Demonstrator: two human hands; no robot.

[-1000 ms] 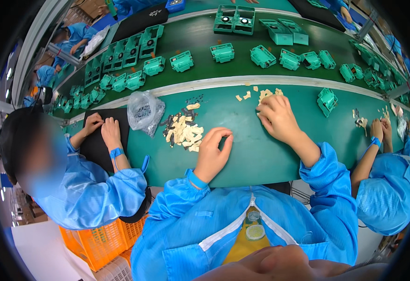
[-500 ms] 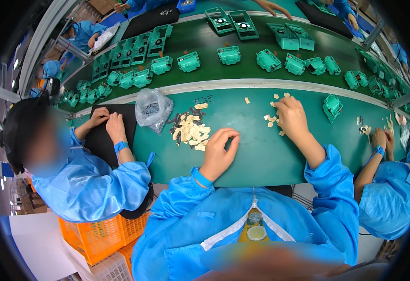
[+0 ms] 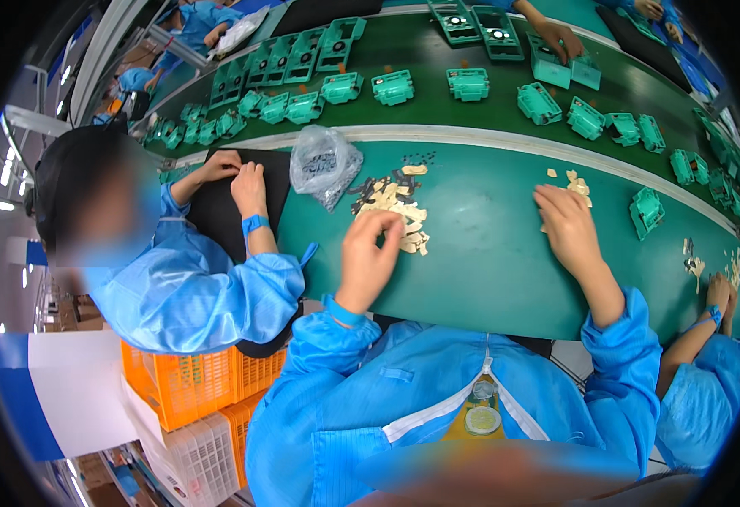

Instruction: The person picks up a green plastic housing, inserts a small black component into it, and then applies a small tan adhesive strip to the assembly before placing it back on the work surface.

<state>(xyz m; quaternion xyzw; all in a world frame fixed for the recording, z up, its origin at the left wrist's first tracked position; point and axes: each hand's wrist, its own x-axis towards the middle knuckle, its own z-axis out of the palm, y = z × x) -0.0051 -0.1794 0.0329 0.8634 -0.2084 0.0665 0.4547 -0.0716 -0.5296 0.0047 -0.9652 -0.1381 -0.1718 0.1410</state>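
Observation:
My left hand point(image 3: 369, 260) is at the near edge of a pile of small cream pieces point(image 3: 387, 201) mixed with dark ones. Its fingers curl, with a gap between thumb and index finger; nothing shows in them. To the right, my right hand point(image 3: 569, 230) lies palm down with its fingers stretched out, beside and partly over a smaller group of cream pieces point(image 3: 579, 182). What lies under those fingers is hidden. A clear plastic bag point(image 3: 323, 165) of small dark parts stands behind the pile, with tiny dark bits scattered to its right.
A green housing point(image 3: 646, 211) sits on the green table point(image 3: 480, 262) to my right. Beyond a pale rail, a dark green belt point(image 3: 438, 114) carries several similar housings. Co-workers sit at either side; the left one works over a black mat point(image 3: 270, 182). Orange crates point(image 3: 184, 384) stand lower left.
The view has turned left. My left hand has moved left to the cream pile. Near my right hand, the loose cream pieces lie closer together, and its fingers are flatter.

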